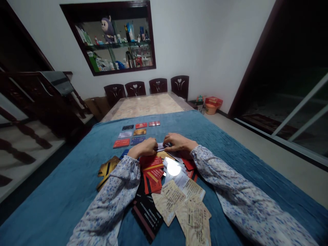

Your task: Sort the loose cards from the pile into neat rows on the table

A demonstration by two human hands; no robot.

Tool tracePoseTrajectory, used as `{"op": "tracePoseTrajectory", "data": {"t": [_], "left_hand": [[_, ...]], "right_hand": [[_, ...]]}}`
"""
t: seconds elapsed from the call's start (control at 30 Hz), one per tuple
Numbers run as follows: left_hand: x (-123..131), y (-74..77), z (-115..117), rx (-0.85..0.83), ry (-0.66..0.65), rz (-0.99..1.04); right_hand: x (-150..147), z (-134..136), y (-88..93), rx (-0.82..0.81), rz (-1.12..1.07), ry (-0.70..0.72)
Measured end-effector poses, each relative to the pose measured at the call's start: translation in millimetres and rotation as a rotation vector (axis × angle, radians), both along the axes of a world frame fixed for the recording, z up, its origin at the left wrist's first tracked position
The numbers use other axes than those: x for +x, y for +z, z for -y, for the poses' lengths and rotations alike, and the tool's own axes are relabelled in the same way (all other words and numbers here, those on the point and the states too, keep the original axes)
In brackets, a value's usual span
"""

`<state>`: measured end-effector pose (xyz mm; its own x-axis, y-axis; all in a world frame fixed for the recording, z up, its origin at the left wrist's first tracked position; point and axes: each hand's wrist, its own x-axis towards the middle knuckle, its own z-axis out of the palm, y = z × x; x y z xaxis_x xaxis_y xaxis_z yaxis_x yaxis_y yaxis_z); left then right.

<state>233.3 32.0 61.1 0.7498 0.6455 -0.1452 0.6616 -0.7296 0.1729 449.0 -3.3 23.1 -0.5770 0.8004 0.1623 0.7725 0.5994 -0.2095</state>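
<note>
Left hand [145, 147] and right hand [177, 141] are both pinching a pale card [161, 147], loose cards [170, 198] lying toward the tabletop's [143, 104] near edge!

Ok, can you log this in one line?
left hand: at pale card | right hand: same card | loose cards: nearer person | card rows: beyond hands | blue cloth: underneath

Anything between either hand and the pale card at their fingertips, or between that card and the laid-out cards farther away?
Nothing visible separates the left hand or right hand from the pale card. Toward the laid-out cards, the left hand is partly between.
</note>
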Motion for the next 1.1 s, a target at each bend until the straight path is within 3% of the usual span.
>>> {"op": "tracePoseTrajectory", "data": {"t": [0.17,0.67,1.1], "left_hand": [[-3.4,-1.2,-8.9,-0.028,-0.075,-0.035],[-9.0,4.8,-8.4,-0.017,-0.044,0.052],[-11.1,2.1,-15.7,0.068,-0.088,0.172]], "right_hand": [[-0.7,0.8,2.0,-0.004,0.000,-0.008],[-2.4,7.9,9.3,0.086,0.014,0.030],[-6.5,8.3,3.4,0.139,-0.049,-0.128]]}}
